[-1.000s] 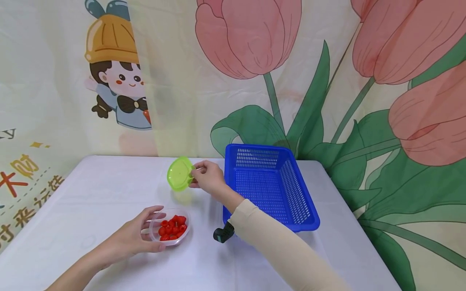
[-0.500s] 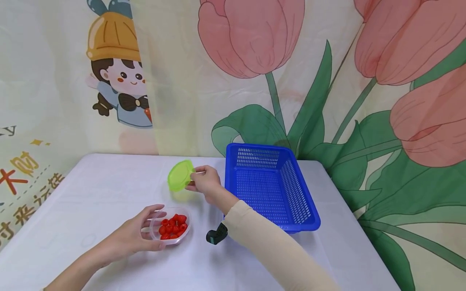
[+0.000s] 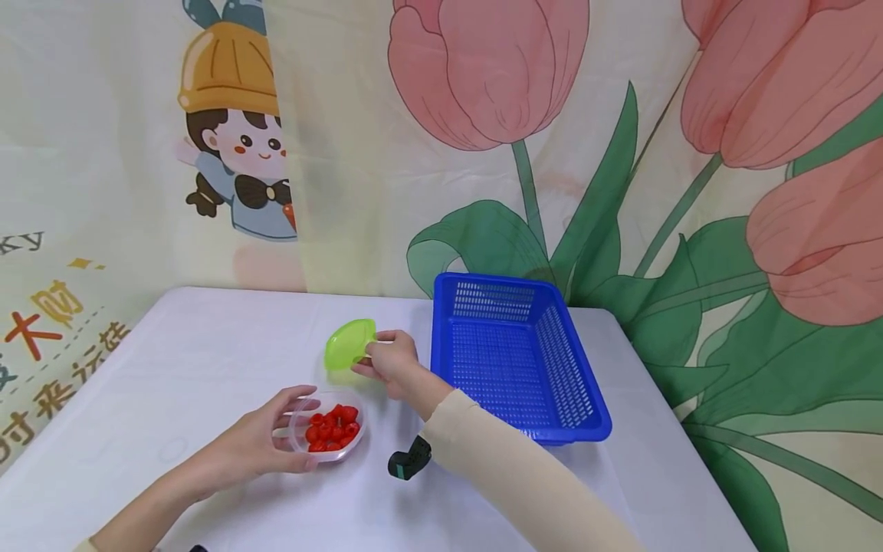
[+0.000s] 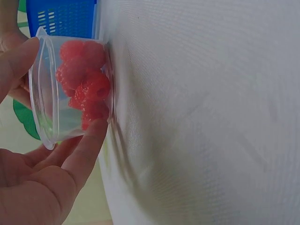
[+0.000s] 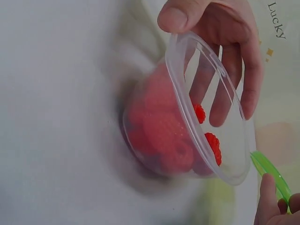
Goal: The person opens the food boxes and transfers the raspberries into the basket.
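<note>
A clear plastic container (image 3: pixel 343 456) stands on the white table, holding several red raspberries (image 3: pixel 334 428). My left hand (image 3: pixel 262 441) grips it from the left, thumb on the near side and fingers round the far side. In the left wrist view, the thumb (image 4: pixel 21 63) lies at the container's rim and a finger touches its lower wall. Beyond the container, my right hand (image 3: pixel 396 364) pinches a green lid (image 3: pixel 348 345) by its right edge. The lid is tilted and apart from the container; in the right wrist view, only part of the lid (image 5: pixel 272 171) shows.
A blue plastic basket (image 3: pixel 603 425) with perforated sides stands right of the container, partly behind my right forearm. A black device (image 3: pixel 409 460) sticks out beneath my right sleeve. Behind the table (image 3: pixel 207 330) hangs a cloth backdrop printed with tulips (image 3: pixel 490 69).
My right hand has brought the green lid lower and nearer to the container, and the lid's tilt has changed. My left hand keeps its grip on the container, and the head view has shifted slightly.
</note>
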Motion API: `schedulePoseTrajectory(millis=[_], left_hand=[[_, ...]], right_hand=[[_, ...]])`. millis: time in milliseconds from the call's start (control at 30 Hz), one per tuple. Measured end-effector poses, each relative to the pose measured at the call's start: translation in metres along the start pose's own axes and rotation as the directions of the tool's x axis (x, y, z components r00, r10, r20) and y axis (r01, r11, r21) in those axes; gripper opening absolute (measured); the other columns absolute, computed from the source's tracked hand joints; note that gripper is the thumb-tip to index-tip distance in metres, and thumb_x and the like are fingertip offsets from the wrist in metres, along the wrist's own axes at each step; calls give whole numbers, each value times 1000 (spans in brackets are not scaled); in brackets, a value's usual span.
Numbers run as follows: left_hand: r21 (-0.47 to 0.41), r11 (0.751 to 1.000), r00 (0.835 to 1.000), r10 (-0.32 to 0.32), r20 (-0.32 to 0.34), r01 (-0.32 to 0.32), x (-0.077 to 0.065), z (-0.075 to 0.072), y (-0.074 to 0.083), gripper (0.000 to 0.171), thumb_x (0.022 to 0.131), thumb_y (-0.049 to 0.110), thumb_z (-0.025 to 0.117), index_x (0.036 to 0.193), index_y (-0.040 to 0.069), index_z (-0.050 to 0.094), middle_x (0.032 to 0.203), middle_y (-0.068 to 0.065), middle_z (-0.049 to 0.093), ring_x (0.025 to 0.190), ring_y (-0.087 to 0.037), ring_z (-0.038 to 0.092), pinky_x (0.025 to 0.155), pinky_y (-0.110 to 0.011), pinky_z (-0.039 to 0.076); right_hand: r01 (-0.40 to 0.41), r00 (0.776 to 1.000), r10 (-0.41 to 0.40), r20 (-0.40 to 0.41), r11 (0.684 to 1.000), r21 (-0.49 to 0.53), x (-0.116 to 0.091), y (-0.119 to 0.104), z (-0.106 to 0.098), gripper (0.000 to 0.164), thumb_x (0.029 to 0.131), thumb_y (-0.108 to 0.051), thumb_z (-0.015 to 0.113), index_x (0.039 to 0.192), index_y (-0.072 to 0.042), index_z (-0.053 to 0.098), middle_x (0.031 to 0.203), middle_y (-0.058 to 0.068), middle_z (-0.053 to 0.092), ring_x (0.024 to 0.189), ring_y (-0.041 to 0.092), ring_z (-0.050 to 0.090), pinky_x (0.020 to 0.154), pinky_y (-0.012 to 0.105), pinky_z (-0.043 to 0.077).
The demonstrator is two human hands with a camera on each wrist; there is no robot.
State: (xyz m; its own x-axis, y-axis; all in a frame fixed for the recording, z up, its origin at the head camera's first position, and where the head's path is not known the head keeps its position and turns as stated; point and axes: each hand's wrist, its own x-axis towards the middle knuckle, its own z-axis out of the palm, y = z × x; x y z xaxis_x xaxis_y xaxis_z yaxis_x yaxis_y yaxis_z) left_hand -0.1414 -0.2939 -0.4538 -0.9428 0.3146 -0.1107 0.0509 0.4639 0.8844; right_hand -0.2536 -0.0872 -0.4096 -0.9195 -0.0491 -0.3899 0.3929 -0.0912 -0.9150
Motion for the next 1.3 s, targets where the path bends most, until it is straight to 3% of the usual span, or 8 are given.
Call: schedulePoseTrajectory(millis=[233,633,833,1033,1300], left_hand=[[8,1000,1000,-9,1,9,1,-1,-1,101,83,28,94,161,11,33,159,-21,48,134,-39,60,92,-18,56],[17,1000,1000,-18,4,18,0,0,-1,101,82,28,94,161,12,33,159,-21,48,133,-39,61,96,-33,60],[20,999,1000,-28,4,28,1,1,0,103,81,28,95,161,11,33,159,-21,48,134,-40,60,97,-35,60],[3,999,999,-43,8,43,-1,0,1,101,83,27,94,162,13,33,160,-21,47,133,-40,61,96,-35,61],[2,999,999,-50,4,50,-3,0,0,101,83,28,93,162,13,33,160,-21,47,134,-41,59,96,-35,60]], right_hand=[[9,995,5,-101,990,140,1,20,11,34,100,11,55,132,0,52,108,21,63,97,34,75,87,39,64],[25,980,16,-198,979,200,10,47,10,39,98,15,53,134,1,53,110,25,62,94,33,72,86,40,64],[16,979,17,-203,987,159,12,54,8,40,100,9,59,138,-1,55,108,19,63,90,27,71,85,34,64],[69,980,-39,-193,987,148,12,60,11,49,94,13,54,142,3,58,102,16,65,79,20,65,79,32,63],[71,973,-61,-224,997,38,13,66,11,46,101,4,56,147,-3,60,113,12,68,89,24,69,85,35,63]])
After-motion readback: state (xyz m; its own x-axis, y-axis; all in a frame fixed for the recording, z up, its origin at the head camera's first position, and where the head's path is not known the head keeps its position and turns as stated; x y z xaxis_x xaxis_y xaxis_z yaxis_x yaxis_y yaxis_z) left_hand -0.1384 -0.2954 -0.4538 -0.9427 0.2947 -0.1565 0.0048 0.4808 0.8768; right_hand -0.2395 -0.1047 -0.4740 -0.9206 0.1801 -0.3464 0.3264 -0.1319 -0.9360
